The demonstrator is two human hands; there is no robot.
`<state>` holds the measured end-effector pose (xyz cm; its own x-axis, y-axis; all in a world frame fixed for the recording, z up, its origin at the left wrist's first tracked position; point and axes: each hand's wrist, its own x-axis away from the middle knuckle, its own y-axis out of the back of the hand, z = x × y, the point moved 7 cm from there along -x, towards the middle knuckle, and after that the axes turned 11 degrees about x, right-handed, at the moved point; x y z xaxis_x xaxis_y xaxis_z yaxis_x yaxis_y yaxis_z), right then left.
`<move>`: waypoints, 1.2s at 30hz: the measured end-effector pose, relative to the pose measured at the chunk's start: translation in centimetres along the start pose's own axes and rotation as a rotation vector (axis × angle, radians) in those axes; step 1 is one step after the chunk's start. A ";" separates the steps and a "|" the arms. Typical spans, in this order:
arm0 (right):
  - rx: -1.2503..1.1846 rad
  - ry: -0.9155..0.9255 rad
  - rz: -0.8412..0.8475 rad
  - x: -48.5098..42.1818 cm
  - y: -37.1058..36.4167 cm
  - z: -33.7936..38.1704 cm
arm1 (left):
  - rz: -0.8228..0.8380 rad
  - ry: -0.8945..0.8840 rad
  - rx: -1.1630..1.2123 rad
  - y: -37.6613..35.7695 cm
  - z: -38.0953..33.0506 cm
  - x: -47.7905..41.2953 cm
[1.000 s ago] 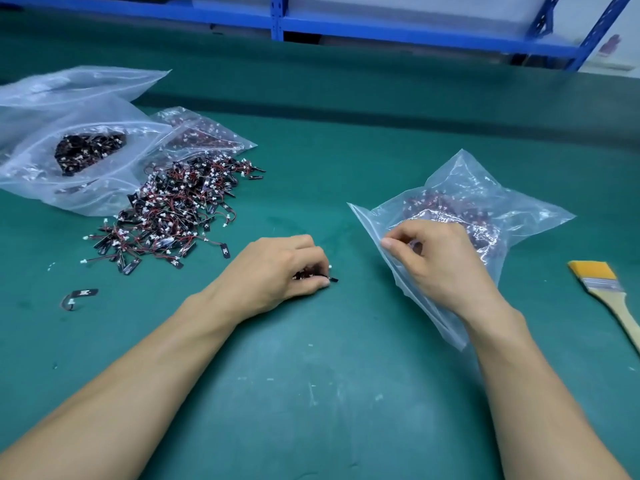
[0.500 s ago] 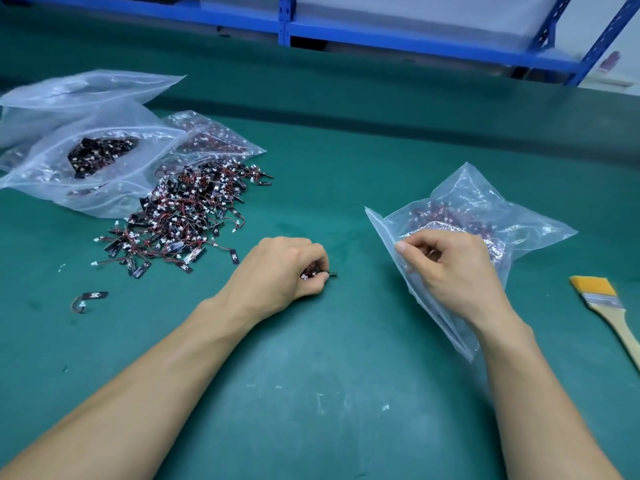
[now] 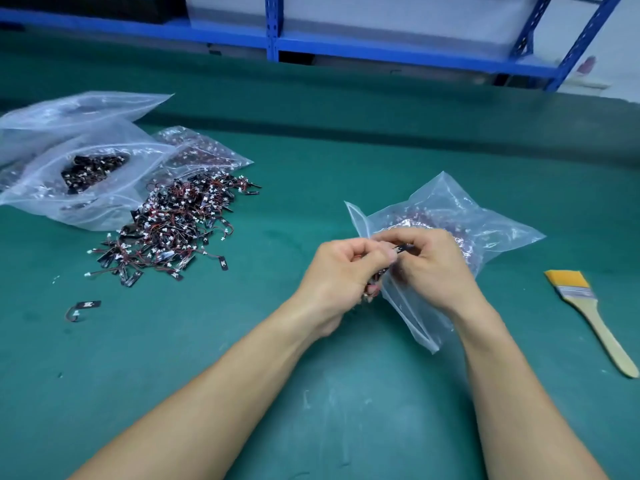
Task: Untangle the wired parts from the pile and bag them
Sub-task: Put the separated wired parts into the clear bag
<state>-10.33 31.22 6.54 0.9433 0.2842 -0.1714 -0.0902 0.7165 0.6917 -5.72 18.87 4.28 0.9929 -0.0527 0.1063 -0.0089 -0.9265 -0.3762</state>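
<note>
**Q:** How does each grip stand?
**A:** Left hand [image 3: 341,268]: fingers curled narrow round a small clump of wired parts [image 3: 372,289], with red wire showing below the palm. Right hand [image 3: 436,268]: thumb and forefinger pinch one black part [image 3: 401,249] at the top of that clump. The hands touch over the open mouth of the clear bag [image 3: 485,230]. Whether the right hand also grips the bag cannot be told.

**Q:** Where are the task's things?
**A:** The clear bag lies crumpled right of the middle of the worktop [image 3: 311,410], with red-wired parts dimly visible inside. The pile [image 3: 173,226] of black tabs, red wires and white plugs lies toward the left edge, against further bags [image 3: 79,174]. A stray part [image 3: 83,308] lies apart from it, toward the near edge.

**Q:** And the surroundings?
**A:** A paintbrush [image 3: 588,317] lies near the right edge; blue shelving [image 3: 381,46] stands beyond the far edge.
</note>
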 end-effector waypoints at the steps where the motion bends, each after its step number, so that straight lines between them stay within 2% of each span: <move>1: -0.053 -0.028 -0.018 0.0 0.2 -0.3 | -0.022 0.030 0.027 -0.6 0.6 -0.2; 6: -0.136 -0.072 -0.098 -0.1 0.8 -0.8 | -0.190 0.107 -0.117 1.4 2.5 -0.8; 9: -0.149 -0.056 -0.165 0.0 1.3 -0.6 | -0.232 0.068 -0.517 2.6 1.7 -1.0; 12: -0.053 0.015 -0.209 0.5 1.5 0.4 | -0.215 -0.104 -0.994 1.3 -0.4 -0.7; 14: -0.001 0.062 -0.245 0.7 1.7 1.1 | -0.196 -0.202 -1.169 -0.3 -1.7 -0.8; 16: 0.004 0.091 -0.276 0.9 2.0 1.5 | -0.190 -0.220 -1.243 -1.5 -2.6 -1.4; 18: -0.027 0.087 -0.302 0.9 2.4 1.6 | -0.178 -0.156 -1.199 -2.2 -3.1 -2.4; 20: -0.063 0.060 -0.313 0.9 2.9 1.4 | -0.160 -0.066 -1.058 -2.6 -2.9 -3.1; 24: -0.103 0.029 -0.305 0.9 3.1 1.2 | -0.169 -0.040 -0.804 -2.2 -2.1 -3.1; 28: -0.132 0.035 -0.289 0.9 3.1 1.3 | 0.120 0.034 -0.359 -2.5 -0.5 -2.2; 32: -0.114 0.049 -0.275 0.9 2.8 1.2 | 0.310 0.016 -0.333 -2.1 -0.6 -0.7; 36: -0.112 0.041 -0.273 0.8 2.7 1.0 | 0.262 -0.016 -0.351 -0.3 -0.7 -0.3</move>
<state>-9.48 32.80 8.95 0.9240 0.0954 -0.3702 0.1280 0.8352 0.5349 -6.12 18.92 5.00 0.9536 -0.2993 0.0335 -0.2974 -0.9533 -0.0525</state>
